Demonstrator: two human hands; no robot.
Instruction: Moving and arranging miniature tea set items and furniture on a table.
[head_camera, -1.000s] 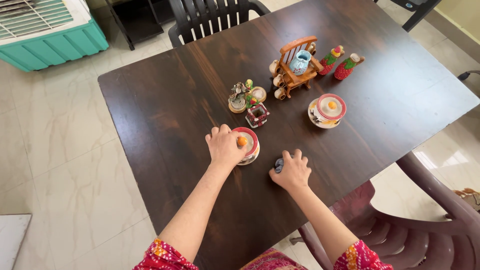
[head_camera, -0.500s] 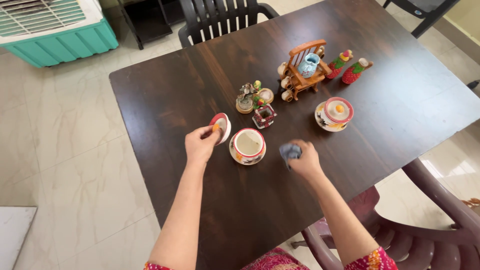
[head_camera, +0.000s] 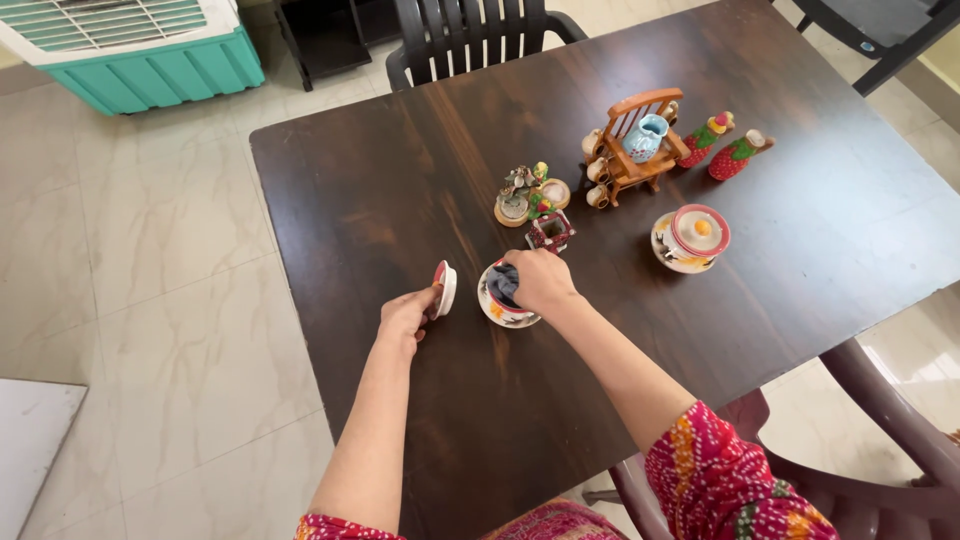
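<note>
My left hand (head_camera: 404, 315) holds a small red-rimmed white lid (head_camera: 444, 288) on edge, just left of an open painted ceramic pot (head_camera: 496, 309) on the dark wooden table (head_camera: 380, 190). My right hand (head_camera: 540, 280) is over the pot, fingers closed on a grey-blue cloth (head_camera: 504, 284) pushed down into its mouth. The pot's far side is hidden by that hand.
A second lidded pot (head_camera: 692, 238) stands to the right. Behind are a small red box (head_camera: 550, 230), a figurine on a round base (head_camera: 516, 196), a toy wooden chair with a blue jug (head_camera: 640, 145) and two strawberry-shaped bottles (head_camera: 725, 145). Plastic chairs stand at the far (head_camera: 470, 35) and near right (head_camera: 880, 440) sides.
My left hand lifted the lid off the pot and carried it left. My right hand picked the cloth up from the table and brought it into the open pot.
</note>
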